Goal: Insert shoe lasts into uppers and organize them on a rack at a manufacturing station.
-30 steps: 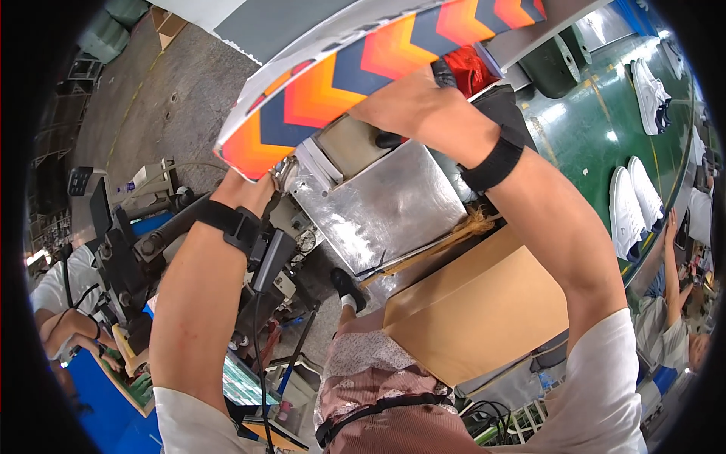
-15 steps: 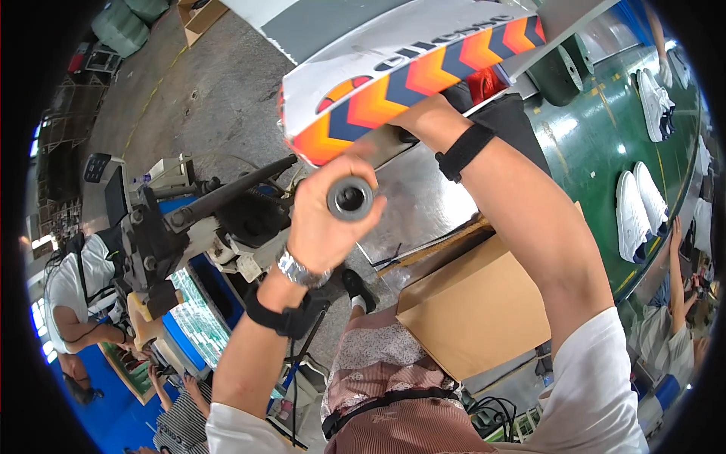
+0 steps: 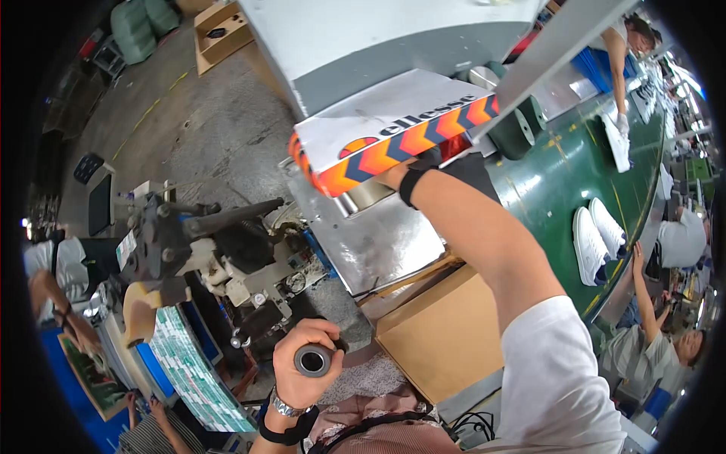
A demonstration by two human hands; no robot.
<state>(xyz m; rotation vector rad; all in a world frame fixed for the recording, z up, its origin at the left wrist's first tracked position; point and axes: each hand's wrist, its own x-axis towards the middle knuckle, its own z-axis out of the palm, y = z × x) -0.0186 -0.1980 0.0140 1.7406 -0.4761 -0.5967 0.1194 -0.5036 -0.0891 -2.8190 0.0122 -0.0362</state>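
Okay, so I'm remotely gripping a hollow grey tube (image 3: 312, 361) with the left hand (image 3: 299, 367).
Its fingers are curling around the tube. The right hand (image 3: 392, 177) is mostly hiding behind the chevron-edged box (image 3: 401, 121), so I can't tell its opening or grip. That box is showing ahead and right of the left hand; a brown carton (image 3: 446, 333) is sitting to that hand's right.
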